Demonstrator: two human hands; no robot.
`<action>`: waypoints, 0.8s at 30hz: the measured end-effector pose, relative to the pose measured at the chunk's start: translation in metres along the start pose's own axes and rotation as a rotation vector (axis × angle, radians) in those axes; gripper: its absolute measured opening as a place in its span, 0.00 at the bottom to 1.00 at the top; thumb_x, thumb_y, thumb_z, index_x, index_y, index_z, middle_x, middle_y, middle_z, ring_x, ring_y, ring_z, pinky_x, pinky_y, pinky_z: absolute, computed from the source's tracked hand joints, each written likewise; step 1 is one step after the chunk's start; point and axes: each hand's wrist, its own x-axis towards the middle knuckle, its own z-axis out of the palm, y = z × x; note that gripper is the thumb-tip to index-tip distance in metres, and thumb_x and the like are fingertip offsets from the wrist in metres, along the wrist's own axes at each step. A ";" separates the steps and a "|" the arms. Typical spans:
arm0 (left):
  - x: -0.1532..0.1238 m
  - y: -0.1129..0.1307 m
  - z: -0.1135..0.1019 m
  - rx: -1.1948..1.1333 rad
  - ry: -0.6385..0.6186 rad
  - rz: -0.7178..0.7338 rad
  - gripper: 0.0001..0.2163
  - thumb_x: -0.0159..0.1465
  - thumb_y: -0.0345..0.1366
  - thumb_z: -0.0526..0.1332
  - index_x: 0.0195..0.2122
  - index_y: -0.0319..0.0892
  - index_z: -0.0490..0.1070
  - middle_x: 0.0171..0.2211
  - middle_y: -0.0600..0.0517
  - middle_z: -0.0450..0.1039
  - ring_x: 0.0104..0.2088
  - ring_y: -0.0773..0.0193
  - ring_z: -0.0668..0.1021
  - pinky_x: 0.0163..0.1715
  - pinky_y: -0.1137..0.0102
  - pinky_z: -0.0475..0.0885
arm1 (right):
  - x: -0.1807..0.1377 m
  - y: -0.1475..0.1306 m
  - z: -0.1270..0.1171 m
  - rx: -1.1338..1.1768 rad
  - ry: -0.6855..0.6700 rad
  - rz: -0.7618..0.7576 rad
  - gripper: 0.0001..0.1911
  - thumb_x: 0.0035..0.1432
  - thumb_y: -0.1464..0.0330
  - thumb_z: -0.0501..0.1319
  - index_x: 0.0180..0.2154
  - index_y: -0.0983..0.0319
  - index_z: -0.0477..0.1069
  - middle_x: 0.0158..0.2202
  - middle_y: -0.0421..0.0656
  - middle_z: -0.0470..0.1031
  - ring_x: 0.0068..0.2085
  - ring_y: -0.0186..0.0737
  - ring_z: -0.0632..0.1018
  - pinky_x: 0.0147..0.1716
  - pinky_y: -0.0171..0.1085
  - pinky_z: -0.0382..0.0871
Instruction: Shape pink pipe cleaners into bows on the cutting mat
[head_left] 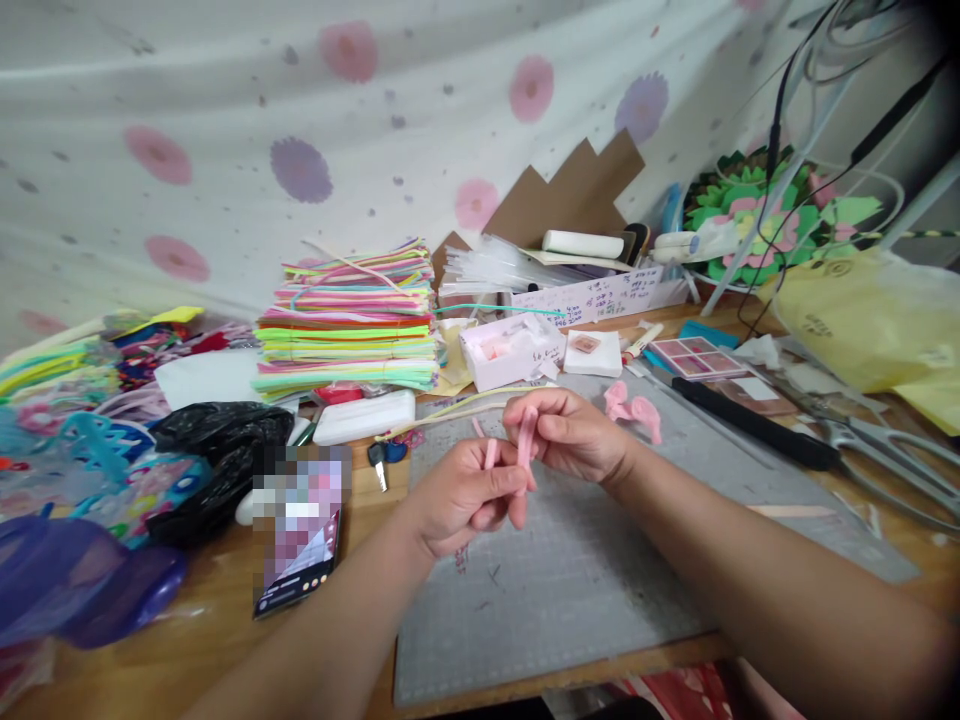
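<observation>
Both hands meet above a grey cutting mat [585,580] and pinch a pink pipe cleaner [526,440] bent into a loop. My left hand [465,500] is closed on its lower part, thumb and fingers pressed together. My right hand [570,432] is closed on the upper bend. Two finished pink shapes [634,405] lie on the mat just beyond my right hand. Long pale yellow stems [450,412] lie across the mat's far left corner.
A tall stack of coloured pipe cleaners [349,320] stands behind the mat. A phone [300,530], keys [381,460] and a black bag [217,450] lie left. White boxes [510,350], a makeup palette [694,357], a black ruler [757,425], scissors [885,450] and a yellow bag [870,320] sit right.
</observation>
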 end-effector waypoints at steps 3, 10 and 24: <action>-0.001 0.000 0.000 -0.023 -0.031 -0.008 0.07 0.57 0.35 0.62 0.28 0.36 0.68 0.17 0.51 0.74 0.09 0.80 0.58 0.10 0.81 0.47 | 0.000 0.000 -0.003 -0.040 -0.036 -0.042 0.10 0.50 0.64 0.66 0.35 0.61 0.76 0.25 0.40 0.73 0.25 0.31 0.74 0.25 0.31 0.69; -0.002 0.001 0.002 0.046 -0.032 -0.069 0.10 0.57 0.38 0.62 0.26 0.36 0.67 0.21 0.45 0.77 0.08 0.79 0.60 0.09 0.79 0.45 | 0.001 0.000 -0.001 -0.059 0.004 -0.089 0.08 0.47 0.65 0.68 0.27 0.62 0.75 0.24 0.38 0.69 0.26 0.29 0.70 0.25 0.30 0.64; 0.000 0.001 0.004 0.111 0.008 -0.029 0.11 0.56 0.39 0.62 0.25 0.37 0.65 0.21 0.46 0.76 0.09 0.80 0.60 0.10 0.78 0.43 | 0.003 0.006 0.000 -0.084 0.163 -0.086 0.12 0.43 0.62 0.70 0.23 0.65 0.73 0.19 0.38 0.69 0.21 0.28 0.67 0.21 0.29 0.60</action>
